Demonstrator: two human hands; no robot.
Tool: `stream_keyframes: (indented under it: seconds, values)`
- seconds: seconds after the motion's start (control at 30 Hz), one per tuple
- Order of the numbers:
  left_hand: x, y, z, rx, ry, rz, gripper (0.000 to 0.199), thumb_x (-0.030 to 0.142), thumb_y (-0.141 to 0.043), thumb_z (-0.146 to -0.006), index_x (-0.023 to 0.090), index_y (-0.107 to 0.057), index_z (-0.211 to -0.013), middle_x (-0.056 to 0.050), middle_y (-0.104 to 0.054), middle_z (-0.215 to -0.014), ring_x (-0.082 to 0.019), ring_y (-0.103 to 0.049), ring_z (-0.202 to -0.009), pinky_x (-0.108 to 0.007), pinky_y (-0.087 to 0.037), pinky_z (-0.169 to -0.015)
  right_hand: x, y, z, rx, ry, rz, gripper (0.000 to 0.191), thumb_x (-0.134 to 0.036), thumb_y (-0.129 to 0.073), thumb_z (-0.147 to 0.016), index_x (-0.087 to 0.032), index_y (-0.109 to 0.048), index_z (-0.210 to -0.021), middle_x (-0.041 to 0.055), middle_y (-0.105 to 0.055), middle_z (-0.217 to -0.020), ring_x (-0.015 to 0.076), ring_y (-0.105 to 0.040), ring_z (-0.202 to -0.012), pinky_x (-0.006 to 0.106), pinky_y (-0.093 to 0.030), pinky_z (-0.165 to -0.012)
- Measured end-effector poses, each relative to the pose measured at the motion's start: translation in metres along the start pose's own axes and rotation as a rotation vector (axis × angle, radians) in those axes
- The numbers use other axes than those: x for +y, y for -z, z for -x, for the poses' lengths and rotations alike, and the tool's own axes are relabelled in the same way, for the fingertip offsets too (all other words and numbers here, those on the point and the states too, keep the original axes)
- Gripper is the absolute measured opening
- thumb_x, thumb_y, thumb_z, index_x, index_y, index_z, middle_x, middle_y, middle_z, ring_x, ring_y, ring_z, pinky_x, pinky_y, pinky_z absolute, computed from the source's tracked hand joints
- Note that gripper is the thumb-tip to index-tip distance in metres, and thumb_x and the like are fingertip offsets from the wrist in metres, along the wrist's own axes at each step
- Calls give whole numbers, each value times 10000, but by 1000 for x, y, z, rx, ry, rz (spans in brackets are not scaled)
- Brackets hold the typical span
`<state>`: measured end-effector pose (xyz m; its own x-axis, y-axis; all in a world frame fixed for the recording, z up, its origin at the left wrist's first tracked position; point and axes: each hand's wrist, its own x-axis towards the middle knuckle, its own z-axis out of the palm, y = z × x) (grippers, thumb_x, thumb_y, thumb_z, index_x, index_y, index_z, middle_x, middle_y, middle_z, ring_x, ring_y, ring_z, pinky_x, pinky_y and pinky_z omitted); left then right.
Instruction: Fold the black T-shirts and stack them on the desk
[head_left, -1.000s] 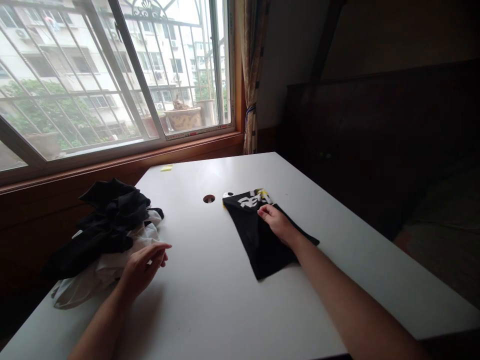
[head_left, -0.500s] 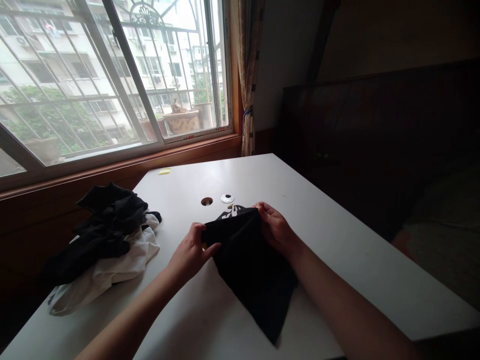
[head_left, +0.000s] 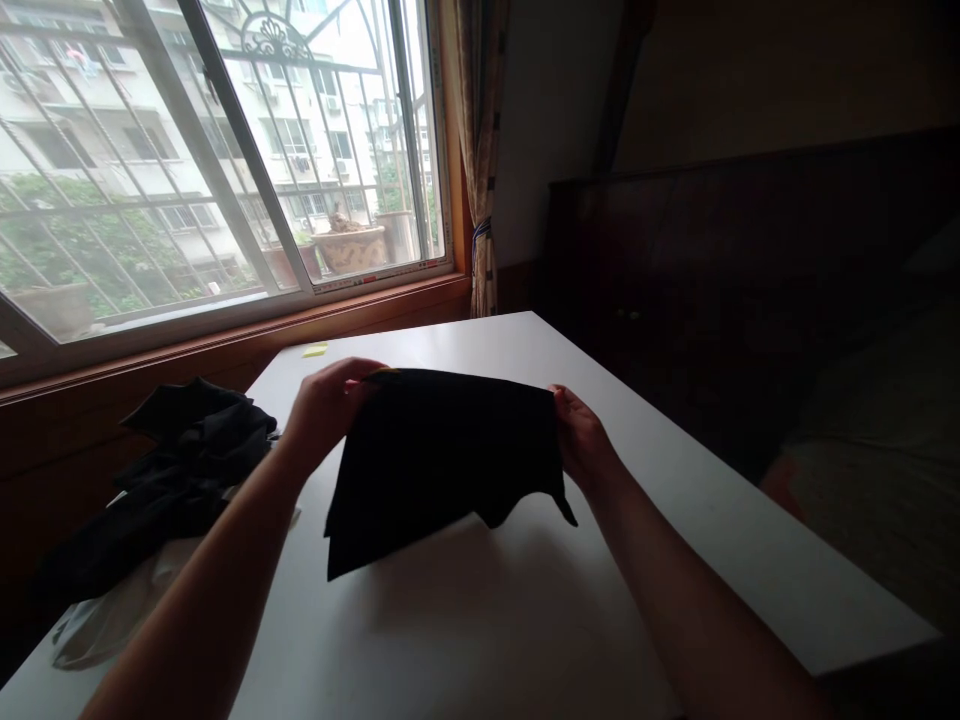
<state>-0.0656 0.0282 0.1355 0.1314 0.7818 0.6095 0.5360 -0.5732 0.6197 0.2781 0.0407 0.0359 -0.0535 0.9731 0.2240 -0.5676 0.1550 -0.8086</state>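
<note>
A black cloth (head_left: 442,450) is stretched between my two hands above the white table (head_left: 465,630), its lower edge hanging free. My left hand (head_left: 330,405) is closed on its upper left corner, where a bit of yellow shows. At the upper right corner, my right hand (head_left: 581,430) pinches the cloth between thumb and fingers. The fingertips of both hands are partly hidden by the fabric.
A pile of black clothes (head_left: 187,460) lies at the table's left side, over a white cloth (head_left: 112,620), partly behind my left forearm. A yellow note (head_left: 315,350) is at the far left edge. Beyond stand a window and a tied curtain (head_left: 484,180).
My hands have moved apart, the left one leftward and up, the right one slightly right. The cloth is now spread wide and lifted, and its white print no longer shows.
</note>
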Motion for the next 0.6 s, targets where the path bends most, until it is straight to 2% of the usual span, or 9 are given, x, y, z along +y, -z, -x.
stream_keyframes:
  seconds: [0.07,0.13,0.23,0.3,0.37,0.4,0.47,0.53,0.6]
  values:
    - [7,16,-11,-78,33,192,306,353,-758,-815,163,-734,-1053,-80,-748,-1030,-256,-692,-972,-398,-533,-921,-1,-1,1,35,7,66,286,-506,-761,-802,-271,-604,-847,-35,-579,-723,163,-553,-647,310,-491,-617]
    - [2,23,-16,-201,95,321,358,361,-779,-807,149,-726,-1091,-103,-749,-1064,-271,-694,-1009,-421,-524,-952,-1,0,1,78,9,143,309,-542,-739,-802,-277,-597,-871,-27,-592,-741,179,-564,-660,326,-497,-628]
    - [-24,13,-10,-339,210,256,386,377,-776,-791,149,-728,-1099,-119,-758,-1046,-280,-708,-984,-429,-545,-913,3,8,-2,131,15,252,337,-572,-708,-808,-276,-589,-916,-25,-595,-749,178,-562,-657,314,-490,-611]
    - [-39,-2,-2,-295,249,82,344,385,-747,-786,160,-742,-1046,-114,-765,-999,-277,-726,-908,-425,-572,-841,11,16,-8,179,19,361,351,-578,-701,-798,-273,-585,-926,-23,-603,-758,179,-563,-662,310,-485,-612]
    - [-40,-16,7,-195,222,-59,272,386,-705,-806,175,-747,-973,-107,-762,-979,-260,-731,-845,-408,-586,-787,22,24,-16,249,30,524,357,-580,-688,-780,-265,-580,-907,-10,-623,-782,197,-577,-702,331,-495,-655]
    - [-32,-21,12,-159,184,-86,249,384,-683,-828,180,-746,-956,-102,-760,-977,-248,-730,-833,-395,-590,-777,28,29,-19,288,42,602,358,-578,-687,-765,-260,-576,-887,1,-632,-799,210,-585,-737,350,-501,-694]
    - [-3,-24,23,-139,62,-63,237,378,-633,-889,184,-741,-973,-86,-758,-952,-226,-728,-827,-365,-599,-768,40,37,-26,346,68,715,350,-563,-687,-739,-252,-570,-847,23,-642,-838,236,-592,-817,389,-496,-792]
    - [33,-17,41,-164,-95,-44,219,357,-596,-943,207,-751,-985,-64,-753,-973,-215,-717,-873,-352,-602,-804,49,44,-29,371,82,767,331,-540,-689,-722,-245,-570,-814,36,-643,-859,250,-590,-865,416,-473,-861]
    - [59,-3,66,-228,-154,-4,205,346,-602,-954,264,-755,-1062,-55,-739,-1018,-250,-709,-933,-391,-621,-801,55,48,-30,371,90,816,305,-521,-675,-727,-240,-579,-800,41,-647,-868,257,-592,-885,428,-458,-891]
